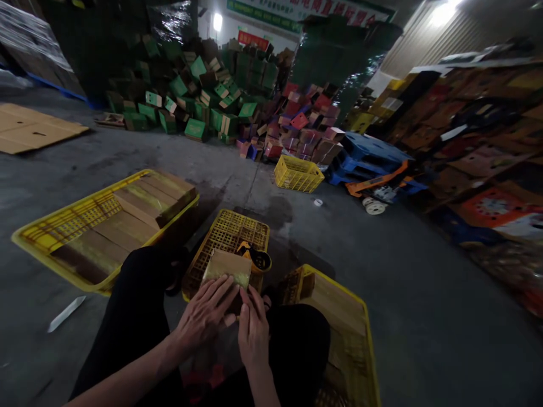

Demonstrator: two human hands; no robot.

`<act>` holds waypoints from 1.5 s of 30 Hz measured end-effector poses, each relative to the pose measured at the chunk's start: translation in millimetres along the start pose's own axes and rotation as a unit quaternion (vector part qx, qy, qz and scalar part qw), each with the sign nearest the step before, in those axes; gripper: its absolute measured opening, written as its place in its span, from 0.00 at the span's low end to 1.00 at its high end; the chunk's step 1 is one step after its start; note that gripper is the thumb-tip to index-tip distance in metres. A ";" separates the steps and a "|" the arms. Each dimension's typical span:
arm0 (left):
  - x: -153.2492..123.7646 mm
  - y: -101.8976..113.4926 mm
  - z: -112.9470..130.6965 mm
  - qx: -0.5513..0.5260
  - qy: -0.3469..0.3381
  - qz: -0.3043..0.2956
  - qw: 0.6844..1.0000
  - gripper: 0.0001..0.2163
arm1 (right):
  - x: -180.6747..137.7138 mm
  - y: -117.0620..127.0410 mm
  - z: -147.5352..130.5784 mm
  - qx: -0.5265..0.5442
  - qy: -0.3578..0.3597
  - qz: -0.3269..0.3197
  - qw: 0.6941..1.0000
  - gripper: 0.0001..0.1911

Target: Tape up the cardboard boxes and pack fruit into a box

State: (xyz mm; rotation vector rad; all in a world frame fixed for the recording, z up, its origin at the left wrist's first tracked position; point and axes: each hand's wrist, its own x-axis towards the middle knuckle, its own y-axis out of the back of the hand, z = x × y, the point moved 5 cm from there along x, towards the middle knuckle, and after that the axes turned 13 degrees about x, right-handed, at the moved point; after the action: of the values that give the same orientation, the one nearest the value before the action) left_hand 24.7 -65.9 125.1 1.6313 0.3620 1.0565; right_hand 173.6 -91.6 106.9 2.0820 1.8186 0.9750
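The grey concrete floor (407,294) spreads out all around me. At its far side rises a tumbled heap of green cardboard boxes (199,96), with a smaller heap of red and purple cardboard boxes (305,127) just to the right of it.

Close on my left lies a wide yellow plastic crate (46,240) holding flat brown cardboard sheets (148,200). Close on my right, against my knee, stands a second yellow plastic crate (365,333), also lined with brown cardboard.

Between the two, straight ahead of me, sits a smaller yellow lattice crate (231,229). The small brown cardboard box (227,267) rests on it, at the end nearest me.

My left hand (207,314) lies on the near side of that box, its fingers (223,294) stretched out wide and flat against the cardboard, not closed around it. My right hand (253,328) is just beside the left, its fingers (250,299) straight and narrow together, tips touching the box's near edge.

A yellow and black tape dispenser (257,257) sits on the lattice crate, touching the box's right side.
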 end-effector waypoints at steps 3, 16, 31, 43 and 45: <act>-0.2 -0.7 -4.1 0.008 -0.022 -0.004 1.000 0.30 | 5.9 7.1 7.8 0.012 0.029 -0.019 0.999 0.22; 0.9 -3.9 0.7 0.033 -0.003 -0.038 0.999 0.33 | 17.1 19.7 19.3 0.061 0.035 -0.043 0.997 0.22; 9.8 -12.8 1.0 0.006 0.018 -0.053 0.998 0.38 | 50.9 15.8 21.7 0.029 0.045 -0.021 0.998 0.21; 18.7 -1.5 -44.5 -0.027 0.073 -0.012 0.997 0.35 | 51.2 6.0 2.7 -0.047 0.109 -0.047 0.992 0.21; 12.2 -2.4 -53.6 -0.027 0.069 -0.020 0.997 0.35 | 49.9 5.1 1.9 -0.050 0.107 -0.044 0.992 0.21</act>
State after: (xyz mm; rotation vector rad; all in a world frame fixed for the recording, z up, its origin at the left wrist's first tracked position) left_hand -9.8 -23.2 128.2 1.5019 0.4521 1.1408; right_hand 179.8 -45.3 125.1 1.8832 1.8988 1.2789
